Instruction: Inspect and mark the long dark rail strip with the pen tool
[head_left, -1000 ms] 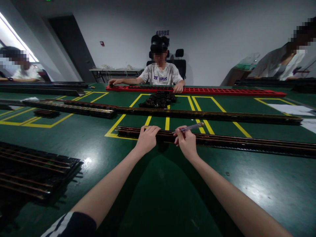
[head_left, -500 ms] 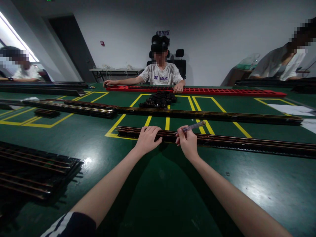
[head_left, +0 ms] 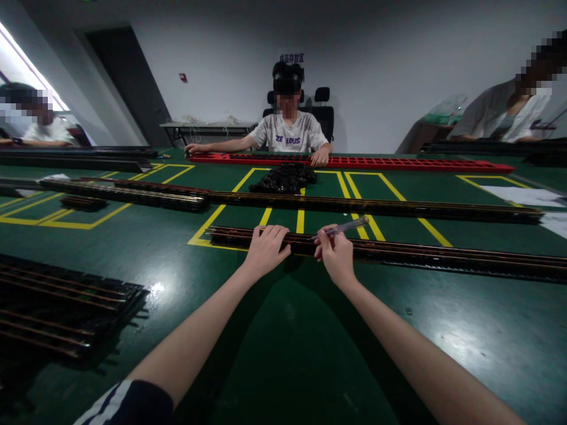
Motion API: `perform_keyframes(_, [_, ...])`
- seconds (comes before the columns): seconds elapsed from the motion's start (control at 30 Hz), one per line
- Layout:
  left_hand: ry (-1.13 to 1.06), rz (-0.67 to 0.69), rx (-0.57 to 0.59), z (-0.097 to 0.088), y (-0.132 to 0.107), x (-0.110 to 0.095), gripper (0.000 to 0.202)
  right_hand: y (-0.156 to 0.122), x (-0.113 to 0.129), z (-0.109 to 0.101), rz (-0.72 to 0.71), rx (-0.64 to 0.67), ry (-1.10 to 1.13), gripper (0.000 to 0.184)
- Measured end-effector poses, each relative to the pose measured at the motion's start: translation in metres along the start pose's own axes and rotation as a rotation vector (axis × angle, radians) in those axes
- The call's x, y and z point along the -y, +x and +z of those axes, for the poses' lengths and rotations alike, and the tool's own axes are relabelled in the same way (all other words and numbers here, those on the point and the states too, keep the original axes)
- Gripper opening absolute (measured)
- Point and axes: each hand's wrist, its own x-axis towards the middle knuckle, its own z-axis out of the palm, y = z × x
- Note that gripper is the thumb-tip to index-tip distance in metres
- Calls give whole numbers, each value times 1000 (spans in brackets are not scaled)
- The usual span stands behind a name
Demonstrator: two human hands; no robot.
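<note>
A long dark rail (head_left: 425, 255) with brown strips lies across the green table (head_left: 283, 330) in front of me. My left hand (head_left: 266, 250) rests palm down on its left part, fingers laid over the top edge. Just to the right, my right hand (head_left: 335, 254) pinches a clear-handled screwdriver (head_left: 344, 227), tip down at the rail, handle slanting up to the right.
A second long dark rail (head_left: 376, 206) lies further back, behind it a heap of small black parts (head_left: 283, 179) and a red rail (head_left: 354, 162) under the hands of a person opposite. A stack of dark rails (head_left: 62, 307) sits at my left. Other people sit at far left and right.
My left hand has slid a little to the right along the rail. My right hand and the screwdriver have stayed almost in place.
</note>
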Motion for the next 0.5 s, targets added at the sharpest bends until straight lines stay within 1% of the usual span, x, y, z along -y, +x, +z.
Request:
perform_keyframes(0.13, [6, -16, -18, -1, 0, 0, 26, 0, 0, 0, -11, 15, 0, 31])
perform_keyframes(0.3, [-2, -5, -17, 1, -1, 0, 29, 0, 1, 0, -16, 14, -29, 32])
perform_keyframes(0.5, [-21, -10, -11, 2, -2, 2, 30, -1, 1, 0, -16, -26, -29, 31])
